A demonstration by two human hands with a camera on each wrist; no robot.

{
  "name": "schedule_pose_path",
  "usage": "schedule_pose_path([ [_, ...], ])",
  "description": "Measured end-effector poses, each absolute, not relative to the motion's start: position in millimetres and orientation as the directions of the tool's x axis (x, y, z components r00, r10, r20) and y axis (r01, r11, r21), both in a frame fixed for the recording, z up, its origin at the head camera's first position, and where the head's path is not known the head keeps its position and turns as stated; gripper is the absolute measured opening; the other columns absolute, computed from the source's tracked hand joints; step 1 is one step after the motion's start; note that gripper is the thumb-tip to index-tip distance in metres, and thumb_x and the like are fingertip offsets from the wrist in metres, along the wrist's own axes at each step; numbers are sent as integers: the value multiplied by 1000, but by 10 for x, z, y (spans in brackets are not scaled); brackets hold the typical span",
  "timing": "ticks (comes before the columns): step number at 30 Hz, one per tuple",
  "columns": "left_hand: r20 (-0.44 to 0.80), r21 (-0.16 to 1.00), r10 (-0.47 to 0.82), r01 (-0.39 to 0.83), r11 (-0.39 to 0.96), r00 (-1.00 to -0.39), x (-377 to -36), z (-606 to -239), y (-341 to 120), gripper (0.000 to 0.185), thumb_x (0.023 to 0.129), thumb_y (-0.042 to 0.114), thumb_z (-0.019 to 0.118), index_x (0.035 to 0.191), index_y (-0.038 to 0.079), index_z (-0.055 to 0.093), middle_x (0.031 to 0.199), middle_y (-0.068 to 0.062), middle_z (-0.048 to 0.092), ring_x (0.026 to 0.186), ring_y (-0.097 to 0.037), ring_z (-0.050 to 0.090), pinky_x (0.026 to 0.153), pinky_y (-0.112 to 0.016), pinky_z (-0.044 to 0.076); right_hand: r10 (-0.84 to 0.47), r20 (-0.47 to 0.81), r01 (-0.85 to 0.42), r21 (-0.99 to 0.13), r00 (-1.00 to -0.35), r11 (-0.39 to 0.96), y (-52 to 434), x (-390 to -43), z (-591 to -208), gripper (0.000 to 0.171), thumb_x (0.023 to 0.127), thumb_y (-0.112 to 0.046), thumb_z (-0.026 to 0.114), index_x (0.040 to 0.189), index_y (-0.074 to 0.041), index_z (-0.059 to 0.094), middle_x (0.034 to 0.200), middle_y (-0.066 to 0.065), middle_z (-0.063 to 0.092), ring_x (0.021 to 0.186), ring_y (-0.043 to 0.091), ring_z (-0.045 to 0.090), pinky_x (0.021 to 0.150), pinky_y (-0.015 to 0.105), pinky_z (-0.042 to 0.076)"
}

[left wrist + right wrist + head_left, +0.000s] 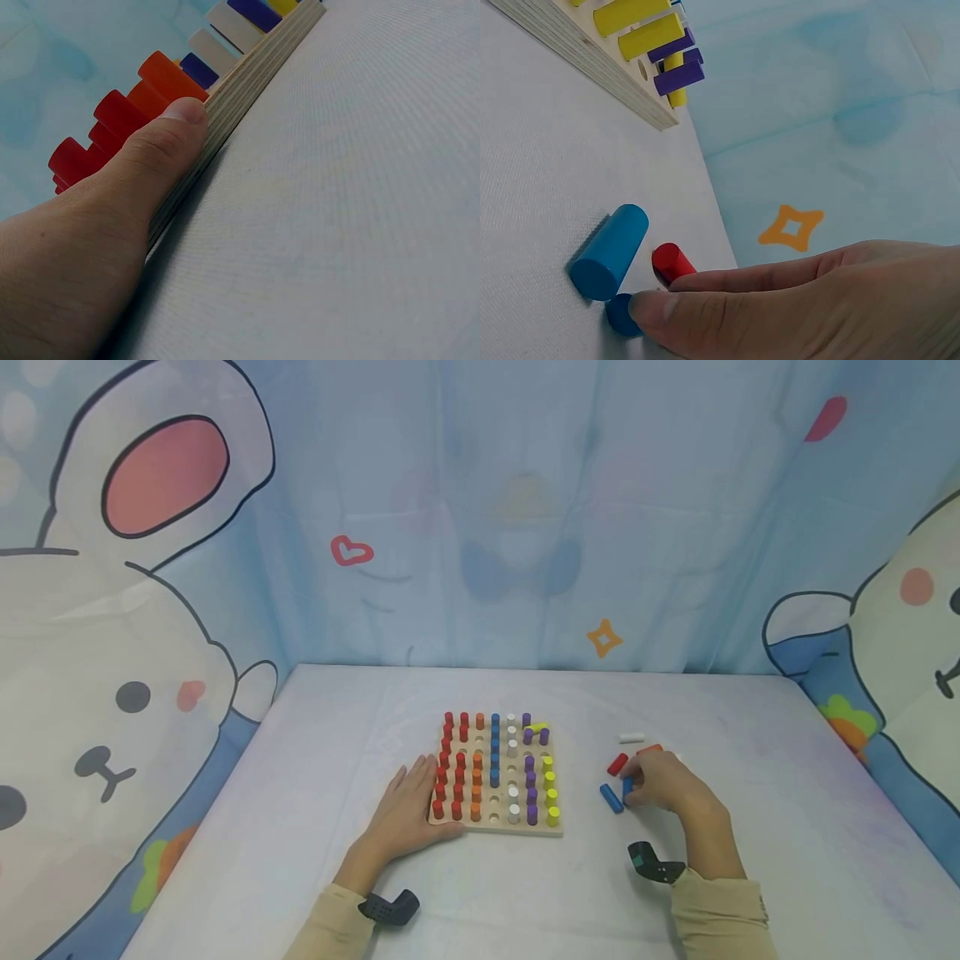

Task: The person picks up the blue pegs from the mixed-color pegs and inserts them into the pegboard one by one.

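A wooden pegboard [557, 832] lies mid-table, holding red, orange, blue, white, purple and yellow pegs and some bare holes. My left hand [408, 814] lies flat beside its near left corner. The thumb [176, 131] presses against the board's edge [259, 64]. My right hand [660, 781] is right of the board among loose pegs. Its thumb and forefinger pinch a short blue peg [620, 315], also visible as the blue peg [627, 788] at the fingertips. Beside it lie another blue peg [611, 251] and a red peg [673, 262].
More loose pegs lie past my right hand: a red one [617, 764], an orange one [649, 749] and a white one [632, 737]. A yellow peg [537, 727] lies flat on the board's far side. A cartoon curtain hangs round the table's back and sides.
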State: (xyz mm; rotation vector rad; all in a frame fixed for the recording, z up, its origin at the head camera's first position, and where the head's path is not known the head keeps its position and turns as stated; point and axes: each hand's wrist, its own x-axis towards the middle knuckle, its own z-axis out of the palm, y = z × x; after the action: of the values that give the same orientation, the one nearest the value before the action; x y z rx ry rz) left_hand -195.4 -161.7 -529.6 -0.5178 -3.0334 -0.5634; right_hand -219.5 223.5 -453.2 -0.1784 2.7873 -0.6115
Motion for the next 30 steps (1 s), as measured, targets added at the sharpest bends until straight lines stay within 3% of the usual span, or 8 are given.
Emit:
schedule_pose_path([
  [17, 70, 345, 320, 324, 881, -945, -1950, -5284, -1616, 115, 71, 84, 48, 152, 8, 19, 159, -5, 22, 148, -18, 15, 121, -44, 12, -161, -294, -16, -440, -942, 898, 2219, -2169, -4502, 45, 70, -2, 81, 112, 2, 66, 101, 13, 68, 90, 22, 62, 82, 42, 55],
  [30, 73, 341, 319, 325, 882, -945, -1955, -5293, -1620, 115, 71, 84, 48, 152, 8, 19, 159, -5, 22, 148, -18, 14, 121, -45, 12, -170, -266, -42, -427, -949, 903, 2225, -2189, -4534, 39, 73, -11, 79, 108, 3, 67, 84, 5, 61, 78, 18, 52, 66, 30, 48],
])
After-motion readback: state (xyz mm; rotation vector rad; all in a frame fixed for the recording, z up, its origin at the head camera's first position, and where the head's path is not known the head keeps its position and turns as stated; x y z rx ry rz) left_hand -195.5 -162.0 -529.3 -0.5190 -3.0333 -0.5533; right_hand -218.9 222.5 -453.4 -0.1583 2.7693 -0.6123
